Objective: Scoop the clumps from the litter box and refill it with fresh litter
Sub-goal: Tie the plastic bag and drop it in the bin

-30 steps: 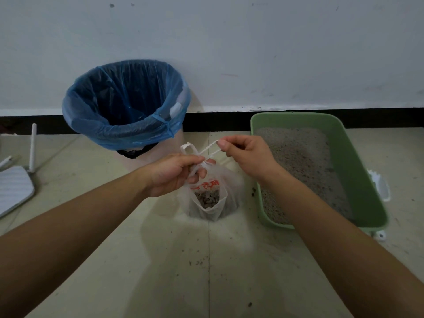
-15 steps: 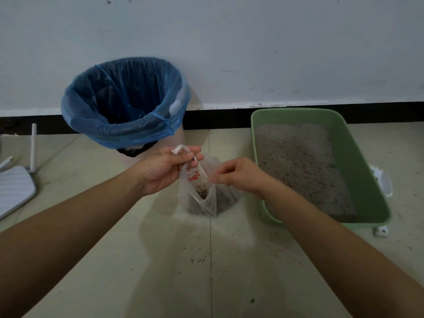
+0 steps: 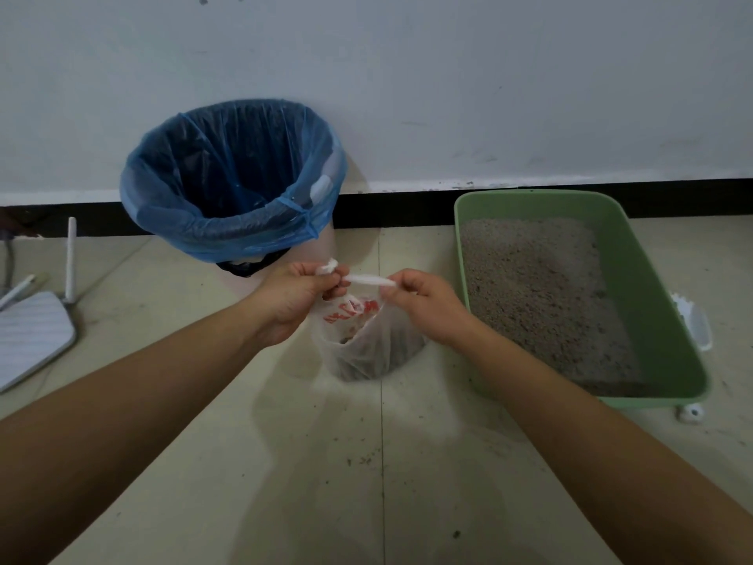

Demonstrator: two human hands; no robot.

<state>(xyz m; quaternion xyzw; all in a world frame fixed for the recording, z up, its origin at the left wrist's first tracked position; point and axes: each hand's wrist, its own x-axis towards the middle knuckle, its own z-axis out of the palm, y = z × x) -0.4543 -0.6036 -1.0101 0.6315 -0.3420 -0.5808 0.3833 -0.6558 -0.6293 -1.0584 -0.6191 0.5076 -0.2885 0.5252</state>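
So both hands are at the top of a thin whitish plastic bag (image 3: pixel 366 348) with red print. It sits on the floor (image 3: pixel 285 462) between the bin and the litter box. The left hand (image 3: pixel 291 297) has its fingers (image 3: pixel 326 286) curled and pinching a bunched bit of the bag's handle. The right hand (image 3: pixel 426 309) pinches the other end of a twisted white handle strip (image 3: pixel 371 280), which is stretched taut between the two hands. There's dark clumpy stuff in the bottom of the bag.

The green litter box (image 3: pixel 662 320) is just to the right of the bag, against the wall, with grey litter (image 3: pixel 542 291) spread across it. A white scoop (image 3: pixel 694 322) lies on the floor right beside its far right edge. The bin with the blue liner (image 3: pixel 232 177) stands behind the bag on the left, its mouth wide open. Way off to the left there's a white router (image 3: pixel 34 336) with its antennas sticking up. A few dark specks are scattered on the tiles.
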